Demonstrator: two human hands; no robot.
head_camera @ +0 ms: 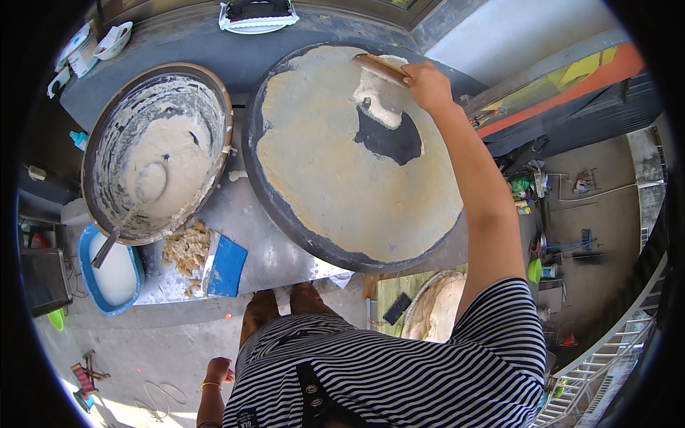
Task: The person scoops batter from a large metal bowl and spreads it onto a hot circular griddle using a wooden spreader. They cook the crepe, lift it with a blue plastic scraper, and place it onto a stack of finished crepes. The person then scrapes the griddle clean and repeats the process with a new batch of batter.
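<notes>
My right hand (428, 84) grips a flat wooden spreader (381, 68) at the far right of a large round dark griddle (251, 155). A thin sheet of pale yellowish batter (342, 176) covers most of the griddle. Wet white batter (379, 101) lies in a thick streak under and in front of the spreader. Just nearer to me, a bare dark patch (389, 136) of griddle shows through the sheet. Low at my left side hangs my left hand (218, 371), loosely curled, with nothing seen in it.
Left of the griddle, a big bowl (226, 107) holds batter and a metal ladle (150, 184). Near it are a blue tub (138, 278) of whitish liquid, brownish scraps (187, 249) and a blue-handled scraper (227, 266). A phone (397, 308) lies beside a dough-filled basin (436, 307).
</notes>
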